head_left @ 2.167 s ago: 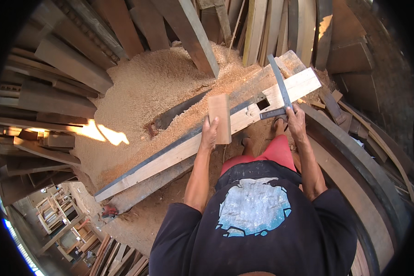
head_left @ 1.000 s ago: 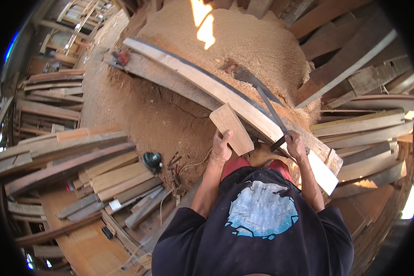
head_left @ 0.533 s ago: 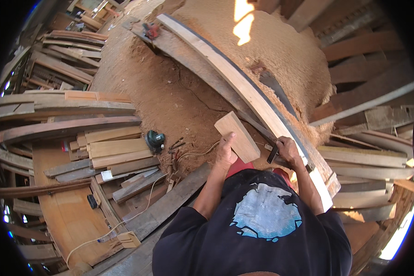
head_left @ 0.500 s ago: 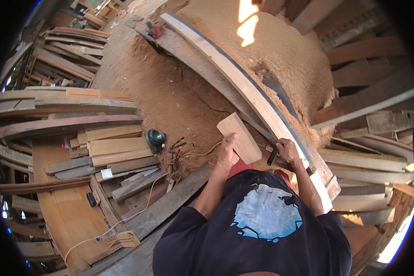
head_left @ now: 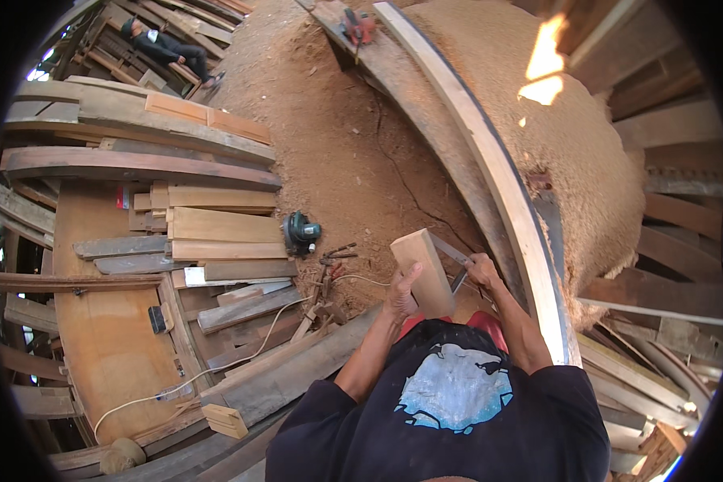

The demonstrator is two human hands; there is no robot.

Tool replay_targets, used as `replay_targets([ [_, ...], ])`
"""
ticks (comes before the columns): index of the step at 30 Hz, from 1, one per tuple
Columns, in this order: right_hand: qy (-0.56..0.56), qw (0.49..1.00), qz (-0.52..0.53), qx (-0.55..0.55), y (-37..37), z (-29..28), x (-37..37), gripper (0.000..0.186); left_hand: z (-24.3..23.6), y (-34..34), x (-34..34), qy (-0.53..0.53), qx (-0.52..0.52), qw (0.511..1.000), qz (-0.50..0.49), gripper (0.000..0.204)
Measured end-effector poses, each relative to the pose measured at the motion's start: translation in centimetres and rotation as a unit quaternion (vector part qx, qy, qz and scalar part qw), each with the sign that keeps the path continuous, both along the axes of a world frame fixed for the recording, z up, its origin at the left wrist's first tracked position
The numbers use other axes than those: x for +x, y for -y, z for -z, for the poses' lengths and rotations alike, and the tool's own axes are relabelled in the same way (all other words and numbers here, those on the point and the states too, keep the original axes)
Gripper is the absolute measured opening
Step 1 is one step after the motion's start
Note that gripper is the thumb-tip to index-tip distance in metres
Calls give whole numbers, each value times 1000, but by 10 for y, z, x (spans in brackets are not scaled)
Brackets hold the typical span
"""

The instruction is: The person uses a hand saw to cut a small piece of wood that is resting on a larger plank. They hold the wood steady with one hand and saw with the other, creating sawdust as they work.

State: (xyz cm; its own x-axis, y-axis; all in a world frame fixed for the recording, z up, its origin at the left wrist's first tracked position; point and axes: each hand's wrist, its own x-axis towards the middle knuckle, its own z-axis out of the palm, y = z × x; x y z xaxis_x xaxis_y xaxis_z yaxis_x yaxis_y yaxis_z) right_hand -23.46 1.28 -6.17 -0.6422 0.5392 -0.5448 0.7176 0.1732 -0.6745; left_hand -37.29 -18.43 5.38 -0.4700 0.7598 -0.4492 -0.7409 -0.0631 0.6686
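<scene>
My left hand (head_left: 402, 291) is closed around a short, pale wooden block (head_left: 426, 271), with the thumb lying along its face. The block stands tilted in front of my lap. Just to its right, my right hand (head_left: 482, 271) grips a try square (head_left: 448, 247) with a metal blade and a dark stock. Its blade reaches to the block's upper right side; whether the two touch is hard to tell. Beyond my right hand, a long pale timber beam (head_left: 490, 153) runs away from me over a weathered plank (head_left: 434, 112).
A red power tool (head_left: 358, 28) sits at the plank's far end. On the left, a green power tool (head_left: 300, 234) lies beside stacked boards (head_left: 225, 225), near pliers and a pale cable (head_left: 269, 337). Sawdust (head_left: 570, 136) is heaped at right. Another person (head_left: 169, 50) reclines on timber, far left.
My right hand has moved left from beside the long beam, bringing the try square up to the block. The view has turned left, showing the other person.
</scene>
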Motion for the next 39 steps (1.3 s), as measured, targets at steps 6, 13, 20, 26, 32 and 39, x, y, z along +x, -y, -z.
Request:
replay_targets([
  [6, -207, 976, -71, 13, -12, -1, -121, 34, 15, 52, -72, 65, -39, 986, -146, 58],
  [13, -128, 989, 17, 75, -81, -55, -154, 27, 29, 88, -134, 44, -21, 964, -260, 66],
  [20, -62, 994, -35, 86, -61, -16, -153, 28, 44, 89, -121, 91, -19, 957, -274, 64],
  [26, -82, 990, -29, -107, -11, -25, -211, 30, 44, 94, -129, 73, -21, 959, -275, 62],
  [32, -96, 987, -30, 125, -66, -64, -191, 49, 55, 122, -154, 49, -53, 942, -327, 63],
  [39, 254, 904, 85, 333, -128, -60, -32, 84, 61, 87, -151, 112, -77, 935, -328, 62],
])
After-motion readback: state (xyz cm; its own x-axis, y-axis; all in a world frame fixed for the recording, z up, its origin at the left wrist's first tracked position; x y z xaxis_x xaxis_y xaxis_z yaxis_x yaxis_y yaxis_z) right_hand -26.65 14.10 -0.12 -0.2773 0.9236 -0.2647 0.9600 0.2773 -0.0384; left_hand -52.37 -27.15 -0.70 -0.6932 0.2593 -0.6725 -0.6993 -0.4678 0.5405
